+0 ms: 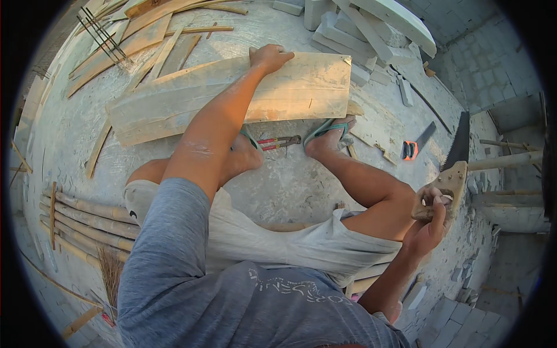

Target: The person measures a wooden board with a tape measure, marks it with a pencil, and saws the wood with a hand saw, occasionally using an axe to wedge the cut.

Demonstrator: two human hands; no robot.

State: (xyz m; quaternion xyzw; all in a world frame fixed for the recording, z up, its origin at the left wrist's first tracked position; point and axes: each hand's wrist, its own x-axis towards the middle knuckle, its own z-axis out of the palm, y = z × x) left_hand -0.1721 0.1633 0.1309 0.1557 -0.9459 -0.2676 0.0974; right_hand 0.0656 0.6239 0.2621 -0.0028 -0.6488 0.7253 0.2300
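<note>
A wide, pale wooden board (307,87) lies across in front of me, its near edge by my sandalled feet. My left hand (270,58) is closed over the board's far edge, with the arm stretched across it. Out to the right, my right hand (428,223) grips the wooden handle of a handsaw (458,152). The toothed blade points up and away from me, apart from the board. Between my feet lies a pair of red-handled pincers (281,141), just below the board.
A second saw with an orange and black handle (411,150) rests on the dusty floor to the right. Bamboo poles (96,220) lie at left beside a twig broom (109,272). Planks (130,49) and thin rebar (103,36) are far left; pale blocks (342,37) are piled far right.
</note>
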